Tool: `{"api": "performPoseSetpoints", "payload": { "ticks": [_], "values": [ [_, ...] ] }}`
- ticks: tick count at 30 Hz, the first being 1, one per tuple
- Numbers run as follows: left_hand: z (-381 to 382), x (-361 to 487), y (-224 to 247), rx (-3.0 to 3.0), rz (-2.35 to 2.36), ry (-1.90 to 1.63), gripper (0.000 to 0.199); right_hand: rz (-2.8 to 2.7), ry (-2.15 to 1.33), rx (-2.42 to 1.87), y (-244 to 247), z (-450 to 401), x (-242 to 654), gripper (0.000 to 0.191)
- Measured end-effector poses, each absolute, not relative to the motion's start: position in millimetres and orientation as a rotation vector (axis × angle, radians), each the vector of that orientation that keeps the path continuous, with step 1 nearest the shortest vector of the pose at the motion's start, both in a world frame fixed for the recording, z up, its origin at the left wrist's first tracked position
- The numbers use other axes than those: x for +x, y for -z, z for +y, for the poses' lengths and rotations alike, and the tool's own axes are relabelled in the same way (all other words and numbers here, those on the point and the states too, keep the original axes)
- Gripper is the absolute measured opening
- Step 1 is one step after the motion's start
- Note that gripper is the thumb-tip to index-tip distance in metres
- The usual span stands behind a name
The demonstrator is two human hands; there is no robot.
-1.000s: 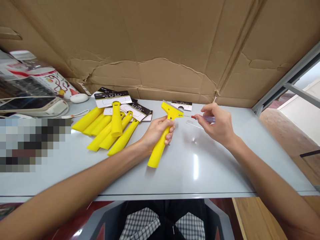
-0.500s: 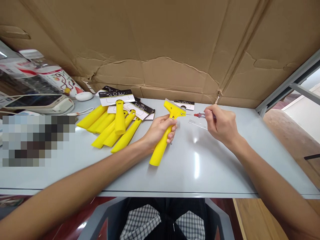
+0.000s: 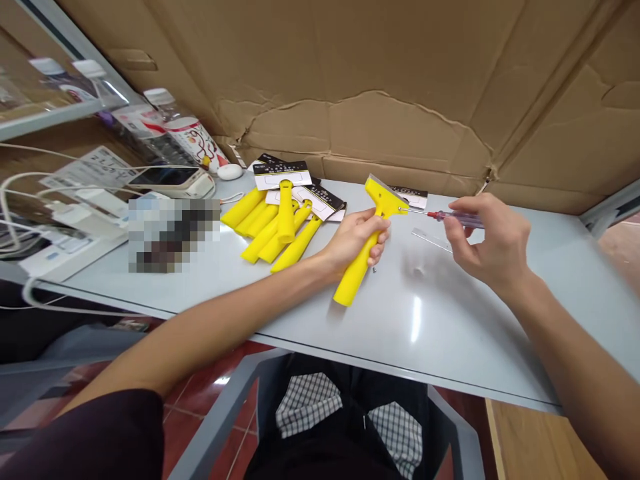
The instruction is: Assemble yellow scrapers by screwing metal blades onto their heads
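Observation:
My left hand [image 3: 361,239] is closed around the yellow handle of a scraper [image 3: 353,277], just below its wide head, and holds it tilted over the table. A metal blade edge shows along the head. In my right hand [image 3: 493,237] is a screwdriver [image 3: 457,218] with a clear handle and red collar, gripped between thumb and fingers. Its tip meets a small screw at the right end of the scraper head. Beneath the right hand lies a thin clear strip [image 3: 431,239]. A small screw [image 3: 375,270] rests beside the scraper handle.
Several yellow scraper handles [image 3: 295,248] with black-and-white cards [image 3: 283,175] lie to the left. Another card [image 3: 413,197] is behind the scraper head. Further left are a phone [image 3: 167,179], bottles [image 3: 193,137], a power strip [image 3: 75,257] and white cables. Cardboard [image 3: 400,73] stands along the back.
My view has swung left, bringing the power strip and shelf into sight. My right hand's fingers have loosened and extended along the screwdriver handle. The left hand keeps its hold on the scraper.

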State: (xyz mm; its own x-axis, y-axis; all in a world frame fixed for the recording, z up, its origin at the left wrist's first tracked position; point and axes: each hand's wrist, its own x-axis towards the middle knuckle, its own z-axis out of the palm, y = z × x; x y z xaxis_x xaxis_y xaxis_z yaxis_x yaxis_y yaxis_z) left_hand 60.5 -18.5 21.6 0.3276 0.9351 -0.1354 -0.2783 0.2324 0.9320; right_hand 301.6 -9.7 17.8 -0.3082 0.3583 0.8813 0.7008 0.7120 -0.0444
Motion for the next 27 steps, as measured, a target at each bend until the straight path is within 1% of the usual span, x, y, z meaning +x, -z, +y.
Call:
{"api": "performPoseSetpoints", "payload": {
  "ticks": [1, 4, 6, 7, 10, 12, 15, 18, 21, 24, 27],
  "values": [
    [-18.1, 60.2, -21.5, 0.973, 0.846, -0.991, 0.016, -1.930, 0.446, -0.867, -16.2, -9.1, 302.7, 0.004],
    [-16.0, 60.2, -20.4, 0.963, 0.848, -0.999, 0.016, -1.945, 0.452, -0.976, -14.3, -8.4, 304.7, 0.013],
    [-14.7, 60.6, -19.1, 0.959, 0.847, -0.998, 0.017, -1.950, 0.411, -0.945, -15.5, -8.6, 304.5, 0.007],
    [-14.3, 60.9, -18.5, 0.958, 0.847, -0.997, 0.018, -1.957, 0.381, -0.901, -16.3, -8.7, 304.2, 0.009],
    [-15.2, 61.5, -17.6, 0.966, 0.861, -0.986, 0.020, -1.988, 0.320, -0.771, -18.1, -8.5, 303.7, 0.026],
    [-16.8, 61.9, -17.8, 0.973, 0.876, -0.978, 0.022, -2.002, 0.319, -0.766, -17.9, -7.9, 304.1, 0.030],
    [-19.0, 62.4, -19.6, 0.983, 0.879, -0.973, 0.023, -1.970, 0.380, -0.830, -16.6, -7.3, 305.1, 0.024],
    [-20.6, 62.4, -22.2, 0.993, 0.873, -0.967, 0.022, -1.946, 0.472, -0.940, -16.1, -7.6, 305.6, 0.010],
    [-21.6, 62.4, -24.0, 0.989, 0.886, -0.968, 0.020, -1.946, 0.513, -1.031, -16.2, -8.1, 306.0, 0.012],
    [-21.6, 62.8, -23.7, 0.979, 0.906, -0.973, 0.018, -1.957, 0.433, -1.013, -16.9, -8.8, 305.6, 0.007],
    [-20.6, 63.4, -22.4, 0.959, 0.926, -0.973, 0.020, -1.976, 0.360, -0.972, -18.1, -11.0, 303.2, 0.006]
  ]
}}
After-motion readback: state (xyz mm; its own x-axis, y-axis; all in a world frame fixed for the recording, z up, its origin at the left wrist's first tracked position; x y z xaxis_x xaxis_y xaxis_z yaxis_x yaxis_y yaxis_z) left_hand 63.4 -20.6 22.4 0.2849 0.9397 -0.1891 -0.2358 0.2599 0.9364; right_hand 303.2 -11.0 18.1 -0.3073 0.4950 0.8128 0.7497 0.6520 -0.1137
